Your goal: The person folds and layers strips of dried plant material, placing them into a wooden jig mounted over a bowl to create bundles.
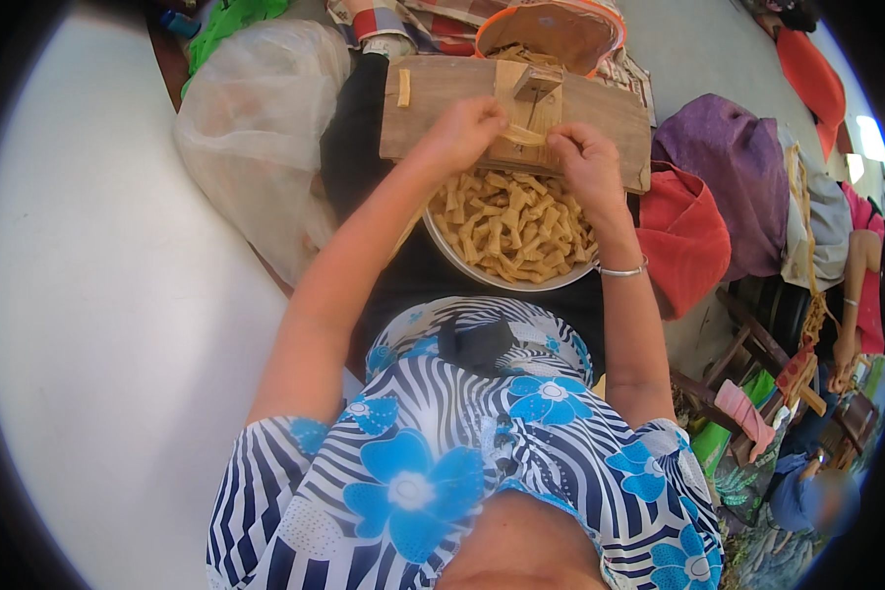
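My left hand pinches one end of a thin, pale yellow tofu-skin strip. At its other end, my right hand closes on it with fingertips and thumb. The strip stretches between both hands, over the near side of a wooden board. A small wooden fixture with an upright piece sits on the board's middle, just beyond the strip. Below the hands, a round metal bowl is heaped with tan tofu-skin knots. A short tan piece lies on the board's left end.
Behind the board stands an orange-rimmed basket with more tan strips. A translucent plastic bag is at the left beside a white surface. Red cloth and purple cloth lie at the right. Other people sit further right.
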Demonstrator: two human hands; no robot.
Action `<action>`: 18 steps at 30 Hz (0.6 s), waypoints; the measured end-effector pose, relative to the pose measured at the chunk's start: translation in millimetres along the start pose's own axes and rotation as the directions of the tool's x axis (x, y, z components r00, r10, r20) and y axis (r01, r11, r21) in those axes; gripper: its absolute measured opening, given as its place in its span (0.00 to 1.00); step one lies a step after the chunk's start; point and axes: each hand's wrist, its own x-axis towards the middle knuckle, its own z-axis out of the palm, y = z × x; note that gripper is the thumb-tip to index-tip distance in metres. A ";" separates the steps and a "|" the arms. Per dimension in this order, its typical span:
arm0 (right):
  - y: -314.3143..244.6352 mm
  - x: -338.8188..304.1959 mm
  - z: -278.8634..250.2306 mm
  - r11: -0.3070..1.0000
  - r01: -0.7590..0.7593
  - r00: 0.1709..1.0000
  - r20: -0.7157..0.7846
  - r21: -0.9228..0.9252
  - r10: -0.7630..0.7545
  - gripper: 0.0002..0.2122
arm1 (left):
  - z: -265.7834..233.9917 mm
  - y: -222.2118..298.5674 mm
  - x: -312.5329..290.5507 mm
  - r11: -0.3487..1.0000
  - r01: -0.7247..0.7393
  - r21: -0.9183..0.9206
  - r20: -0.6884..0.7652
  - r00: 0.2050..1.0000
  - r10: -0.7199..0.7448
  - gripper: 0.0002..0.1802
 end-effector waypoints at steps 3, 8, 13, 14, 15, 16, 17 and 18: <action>-1.3 -2.7 8.3 0.975 0.131 0.990 -0.037 -0.180 -0.139 0.06 | 5.9 -19.5 10.0 0.974 -0.083 0.210 -0.120 0.987 0.110 0.12; -19.9 -20.7 -10.8 0.893 0.150 0.983 -0.035 -0.425 -0.181 0.07 | -3.7 -10.8 -6.2 0.950 -0.026 0.312 -0.156 0.985 0.078 0.12; -59.1 -44.6 7.4 0.867 0.285 0.912 -0.163 -0.410 -0.377 0.07 | 44.9 8.6 -51.2 0.940 0.128 -0.316 0.001 0.991 -0.135 0.12; -55.7 -48.9 11.2 0.899 0.204 0.960 -0.098 -0.388 -0.261 0.08 | 50.6 16.2 -59.2 0.914 0.179 -0.364 0.067 0.984 -0.167 0.12; -53.3 -51.3 10.7 0.929 0.102 0.986 -0.086 -0.355 -0.141 0.08 | 54.6 24.3 -66.7 0.883 0.235 -0.407 0.133 0.971 -0.197 0.12; -50.0 -53.5 7.8 0.946 -0.003 0.997 -0.068 -0.323 -0.020 0.08 | 55.7 29.8 -70.7 0.846 0.291 -0.447 0.199 0.954 -0.223 0.13; -46.0 -54.4 3.9 0.950 -0.110 0.994 -0.054 -0.293 0.099 0.08 | 50.1 32.0 -71.3 0.934 0.193 -0.301 0.217 0.967 -0.130 0.13; -40.9 -57.5 -1.0 0.945 -0.063 0.998 -0.015 -0.322 0.061 0.09 | 40.4 31.3 -73.9 0.985 0.082 -0.154 0.248 0.968 -0.041 0.13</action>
